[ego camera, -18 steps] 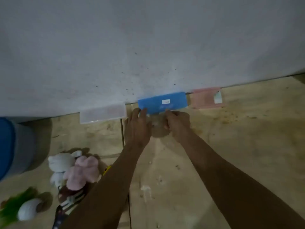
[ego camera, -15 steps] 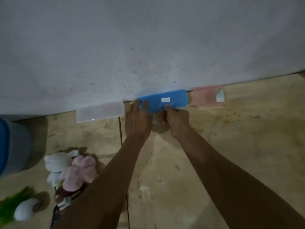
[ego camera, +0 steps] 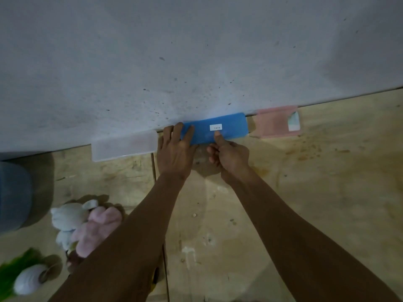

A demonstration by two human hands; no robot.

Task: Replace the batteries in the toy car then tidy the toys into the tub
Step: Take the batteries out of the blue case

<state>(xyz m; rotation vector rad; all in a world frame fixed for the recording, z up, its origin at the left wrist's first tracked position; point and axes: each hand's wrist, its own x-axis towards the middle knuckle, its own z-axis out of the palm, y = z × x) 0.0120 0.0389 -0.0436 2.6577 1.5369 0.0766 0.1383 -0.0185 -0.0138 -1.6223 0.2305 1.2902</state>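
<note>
Reaching forward along the floor point(ego camera: 327, 192), both bare forearms, toward the foot of the grey wall point(ego camera: 196, 51). Left hand point(ego camera: 175, 147) palm down, fingers straight and slightly spread, fingertips resting on the left end of the blue box point(ego camera: 231, 129). Right hand point(ego camera: 230, 155) just beside it, index finger extended and touching the blue box's lower edge below the small white label point(ego camera: 216, 127), the other fingers curled under; whether anything sits pinched inside that curl cannot be told.

Compared with half a second ago: both hands further forward and up onto the blue box, the left fingers now overlapping its lid more, the right index now stretched out toward the label rather than bunched at the near edge. Gone from between the hands, the small blurred brownish shape seen at the earliest moment; only shadow on the floor there now.

Blue box lying flat against the wall's base, between a translucent white box point(ego camera: 124, 147) on its left and a pink box point(ego camera: 274, 122) on its right, touching both hands at its near and left side. Well apart, lower left: a white plush toy point(ego camera: 67, 216) against a pink plush toy point(ego camera: 96, 229), and a green-and-white toy point(ego camera: 24, 277) at the corner. Blue-grey tub point(ego camera: 13, 195) at the left edge. Toy car not identifiable.
</note>
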